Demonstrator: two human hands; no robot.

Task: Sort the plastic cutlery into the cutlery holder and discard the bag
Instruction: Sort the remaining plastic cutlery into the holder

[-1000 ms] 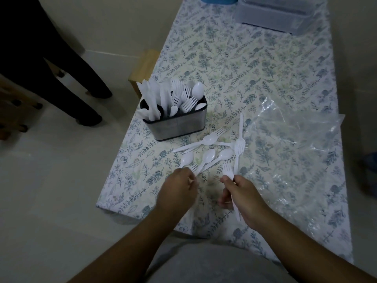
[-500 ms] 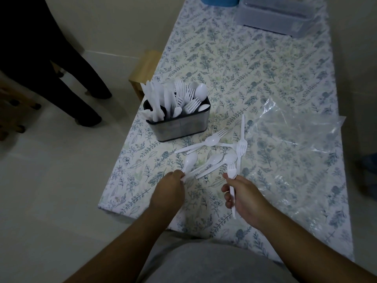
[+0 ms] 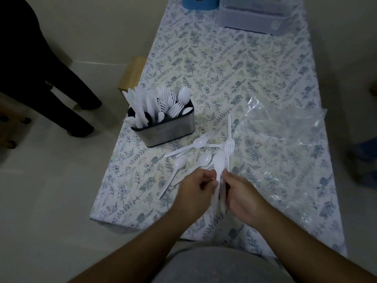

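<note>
A dark metal cutlery holder [image 3: 169, 131] stands near the table's left edge, filled with white plastic knives, forks and spoons. Loose white forks [image 3: 229, 146] and spoons [image 3: 179, 163] lie scattered in front of it. The clear plastic bag [image 3: 285, 139] lies flat to the right. My left hand [image 3: 195, 190] and my right hand [image 3: 242, 197] meet just below the pile. Both pinch a small bundle of white cutlery [image 3: 220, 170], a spoon bowl sticking up from it. The handles are hidden between my fingers.
The table wears a floral cloth [image 3: 234, 64]. At its far end sit a grey lidded plastic box [image 3: 255, 15] and a blue container [image 3: 200, 2]. A person in dark trousers [image 3: 47, 78] stands on the floor to the left, beside a wooden block [image 3: 132, 72].
My left hand has moved right with a spoon and joined my right hand, which held a fork. Both now grip the pieces together.
</note>
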